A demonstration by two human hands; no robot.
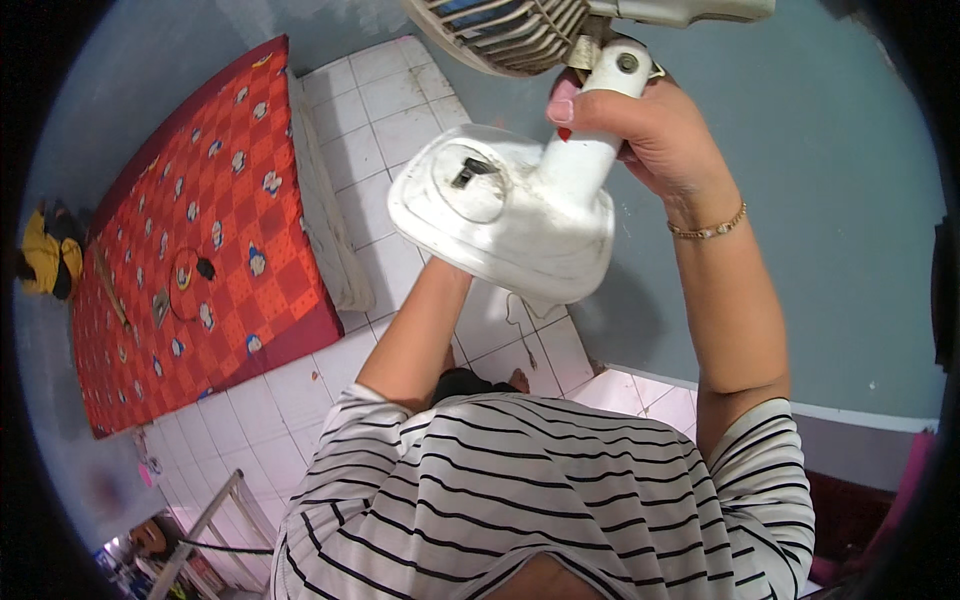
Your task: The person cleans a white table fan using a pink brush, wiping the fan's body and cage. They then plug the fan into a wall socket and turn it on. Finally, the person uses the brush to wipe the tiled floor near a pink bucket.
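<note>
A white electric fan point(585, 180) is held up in front of me, tilted, with its scuffed base toward me and its slatted cage point(515, 35) at the top edge. My right hand point(665, 135) is closed around the fan's neck just below the head, its thumb across the front. A round panel with a dark knob or switch shows on the base. Behind the base goes my left forearm point(410, 325); that hand is hidden, so its grip does not show. A thin cord hangs below the base.
At the left lies a mattress with a red patterned cover point(215, 215), bearing a cable with a dark plug point(205, 268) and a stick-like tool point(113, 292). White floor tiles point(375, 120) run beside it. A grey wall point(830, 200) rises at the right. A metal frame point(210, 510) stands lower left.
</note>
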